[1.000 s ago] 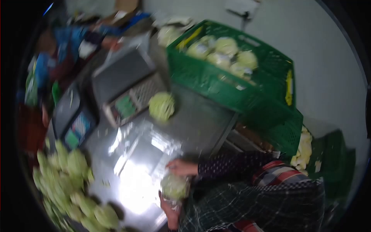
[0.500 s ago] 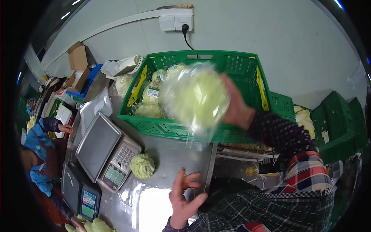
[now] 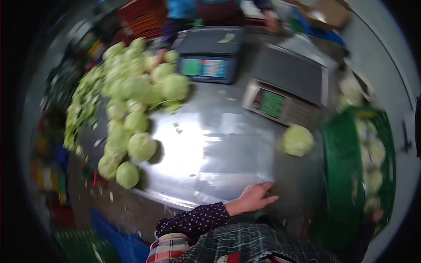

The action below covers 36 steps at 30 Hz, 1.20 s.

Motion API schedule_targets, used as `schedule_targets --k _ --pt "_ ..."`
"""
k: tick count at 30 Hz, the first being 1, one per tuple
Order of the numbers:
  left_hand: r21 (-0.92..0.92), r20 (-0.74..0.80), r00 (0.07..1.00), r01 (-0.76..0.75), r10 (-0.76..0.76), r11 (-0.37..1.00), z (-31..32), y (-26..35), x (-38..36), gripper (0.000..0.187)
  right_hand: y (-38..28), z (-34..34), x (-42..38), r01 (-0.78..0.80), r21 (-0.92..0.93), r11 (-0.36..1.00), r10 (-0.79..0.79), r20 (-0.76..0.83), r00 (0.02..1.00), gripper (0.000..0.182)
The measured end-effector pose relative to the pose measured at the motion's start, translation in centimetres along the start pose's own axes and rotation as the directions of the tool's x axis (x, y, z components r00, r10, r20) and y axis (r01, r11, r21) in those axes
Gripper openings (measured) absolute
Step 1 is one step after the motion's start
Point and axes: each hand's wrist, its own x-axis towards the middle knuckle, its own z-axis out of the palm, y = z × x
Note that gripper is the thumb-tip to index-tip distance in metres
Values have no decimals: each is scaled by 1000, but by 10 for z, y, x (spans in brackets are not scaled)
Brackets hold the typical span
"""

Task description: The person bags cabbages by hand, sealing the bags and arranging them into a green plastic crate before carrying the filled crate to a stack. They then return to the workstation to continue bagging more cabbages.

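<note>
1. Left-hand grip is lying open and empty in the head view. The left hand (image 3: 254, 198) is resting palm down on the near edge of the shiny steel bench (image 3: 210, 153), fingers spread, holding nothing.
2. Right-hand grip is not showing clearly. A blurred skin-toned patch by the lower rim of the green slatted plastic crate (image 3: 344, 184) may be the right hand (image 3: 377, 215), and I cannot tell whether it is open or closed.
3. The loose pale green round cabbage (image 3: 298, 140) is sitting alone on the bench. It is beyond the left hand and apart from it, just beside the crate's wall.
4. It is probably handling as dense and fairly heavy, firm at the core, with crisp outer leaves that are liable to tear or slip off. Cupping it from both sides, or palming it from underneath, is looking safer than pinching a leaf. Being round, it may roll on the smooth steel.
5. The grey weighing scale with a keypad (image 3: 287, 87) is standing just behind it, and a dark label-printing scale (image 3: 210, 55) is sitting further back.
6. A big heap of unwrapped green cabbages (image 3: 131, 101) is crowding the bench's left side, well apart from the hand.
7. Film-wrapped cabbages (image 3: 372, 153) are lying inside the crate.
8. A co-worker's blue sleeve (image 3: 175, 22) is reaching in at the far side of the heap.
</note>
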Motion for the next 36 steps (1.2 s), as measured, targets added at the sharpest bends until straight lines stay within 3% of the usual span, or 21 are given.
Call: schedule_targets --k 2,4,5,7,9,10,12,14,17,18,21,22,24,25,26,28,29,31,33,35,36 --pt "54 -140 989 58 -50 997 -34 -31 -12 49 -192 -161 75 -373 361 855 429 -87 899 53" --pt "47 -382 906 217 -184 975 -81 -67 -27 50 -330 -231 106 -49 794 605 167 -67 984 43" --pt "84 -525 837 230 -153 970 -107 -87 -34 51 -405 -265 108 60 898 435 37 -85 996 39" --pt "169 -751 654 328 -94 929 -165 -125 -52 51 -523 -297 92 189 894 407 -294 -68 953 34" --pt "248 -862 507 437 -10 864 -245 -149 -83 51 -593 -288 71 63 942 331 -408 82 909 34" --pt "387 -900 378 463 217 797 -286 -172 -103 50 -613 -271 61 -10 951 308 -411 142 901 35" --pt "233 -972 147 576 181 783 -365 -207 -150 52 -638 -256 48 -71 958 278 -426 189 885 37" --pt "-68 -995 6 677 -97 733 -433 -211 -191 65 -660 -259 37 -173 937 305 -431 297 852 37" --pt "-84 -993 -7 739 -116 669 -487 -240 -206 83 -694 -289 43 -251 921 297 -518 376 768 35" --pt "-81 -989 29 720 -146 689 -500 -245 -200 97 -710 -298 43 -250 921 298 -509 375 775 35" --pt "43 -994 103 714 -44 699 -532 -303 -177 102 -743 -313 44 -210 942 262 -550 324 770 34" --pt "-39 -980 143 536 -136 843 -550 -342 -176 103 -742 -309 42 -182 948 261 -553 302 777 34" --pt "-178 -955 149 396 -255 901 -542 -296 -180 73 -745 -310 39 -171 945 278 -512 297 806 30" --pt "-264 -916 209 325 -341 908 -543 -289 -177 57 -738 -303 38 -261 942 210 -451 330 829 27" --pt "-230 -902 309 246 -301 942 -546 -290 -173 53 -724 -304 44 -254 938 237 -484 341 806 23" --pt "-263 -952 99 227 -291 938 -539 -283 -163 57 -710 -305 40 -414 902 118 -266 431 862 20" --pt "-240 -966 -19 445 -259 863 -537 -268 -161 72 -689 -299 32 -431 896 107 -234 444 865 20" --pt "-158 -987 -12 289 -161 944 -546 -300 -180 81 -668 -267 24 -505 862 36 -100 506 856 22" --pt "-147 -981 -173 360 -89 921 -540 -303 -187 78 -647 -243 10 -560 827 49 -76 562 823 26" --pt "-249 -952 -225 159 -210 955 -525 -263 -177 73 -627 -229 -4 -610 790 67 -48 613 789 27" --pt "-231 -952 -241 162 -188 959 -521 -257 -178 73 -627 -231 -11 -605 795 48 -67 607 792 27"
